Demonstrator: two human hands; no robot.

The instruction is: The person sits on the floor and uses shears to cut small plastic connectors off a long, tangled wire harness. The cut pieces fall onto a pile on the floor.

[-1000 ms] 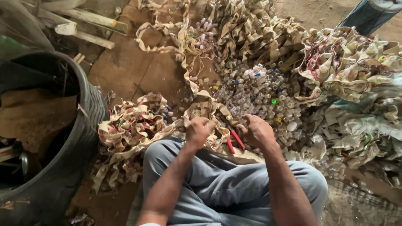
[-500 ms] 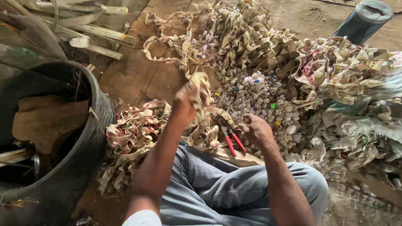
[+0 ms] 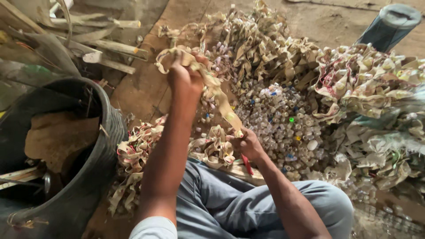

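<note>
Paper strip (image 3: 214, 95), limp and probably easily torn, stretches between both hands above the lap; left hand (image 3: 186, 75) fingers clench its top, right hand (image 3: 248, 144) fingers pinch its lower end.

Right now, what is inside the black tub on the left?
The black tub holds a brown cardboard-like sheet and some sticks near its rim. Whatever lies beneath the sheet is covered.

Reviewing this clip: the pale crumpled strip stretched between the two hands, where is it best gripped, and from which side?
Probably near its two ends. The strip runs taut and slanted from the raised left hand down to the right hand. Its middle hangs free and twisted, so a pinch across the flat width, coming from the person's side above the pile of small bottles, looks the surest hold.
</note>
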